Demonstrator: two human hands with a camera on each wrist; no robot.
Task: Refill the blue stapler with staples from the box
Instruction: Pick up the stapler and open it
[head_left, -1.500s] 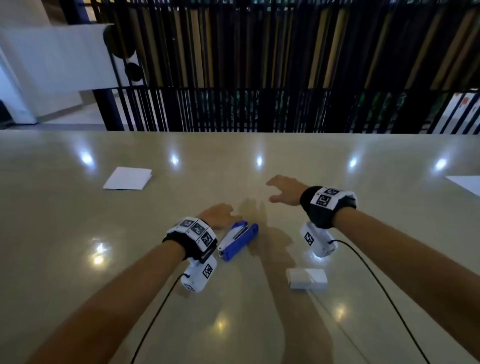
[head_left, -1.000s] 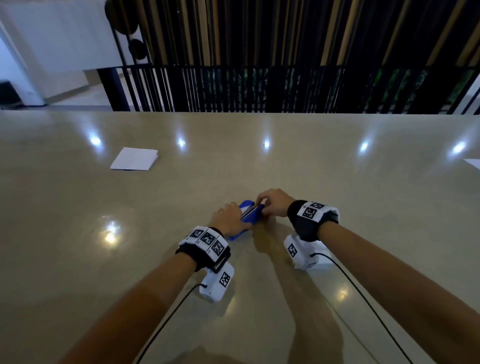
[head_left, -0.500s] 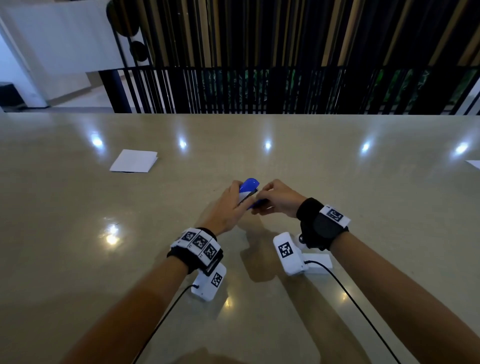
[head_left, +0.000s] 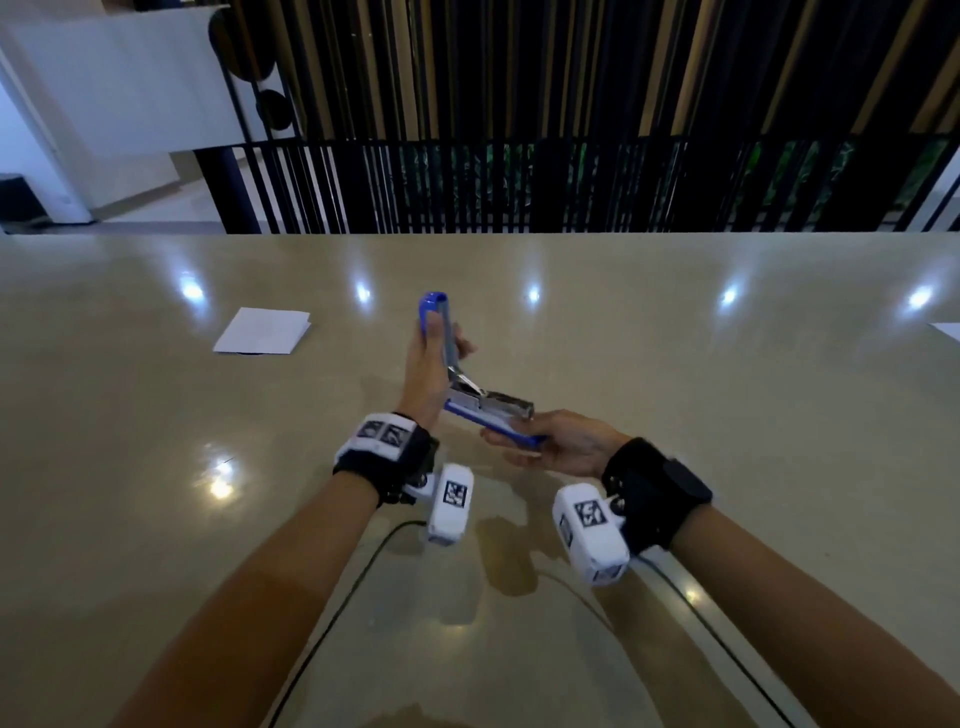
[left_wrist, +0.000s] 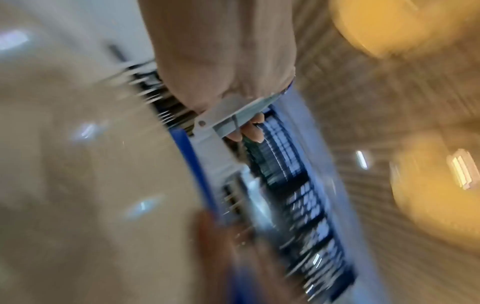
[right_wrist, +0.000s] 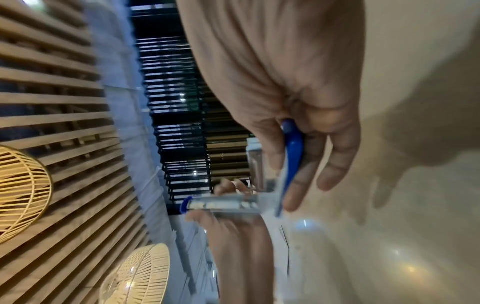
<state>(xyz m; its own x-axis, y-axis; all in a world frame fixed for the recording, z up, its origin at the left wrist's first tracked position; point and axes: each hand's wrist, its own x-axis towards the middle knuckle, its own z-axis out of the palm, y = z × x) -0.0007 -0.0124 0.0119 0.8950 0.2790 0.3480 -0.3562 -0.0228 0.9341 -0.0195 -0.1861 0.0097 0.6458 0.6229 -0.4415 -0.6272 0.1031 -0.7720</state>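
The blue stapler (head_left: 488, 408) is held above the table, hinged wide open. My left hand (head_left: 427, 358) grips its blue lid (head_left: 434, 317), which stands nearly upright. My right hand (head_left: 519, 441) lies palm up under the blue base and pinches it, with the metal magazine (head_left: 506, 404) facing up. In the right wrist view the thumb and fingers clamp the blue base (right_wrist: 293, 152), and the lid (right_wrist: 221, 203) sits beyond it. The left wrist view is blurred and shows fingers round the grey inside of the lid (left_wrist: 228, 115). The staple box is not visible.
A folded white paper (head_left: 262, 331) lies on the beige table (head_left: 727, 415) at far left. Another white sheet (head_left: 948, 330) pokes in at the right edge. A black railing (head_left: 467, 192) runs along the table's far side. Camera cables trail from both wrists.
Both hands took the stapler off the table and raised it. The left hand swung the lid up and open, and the right hand turned palm up under the base.
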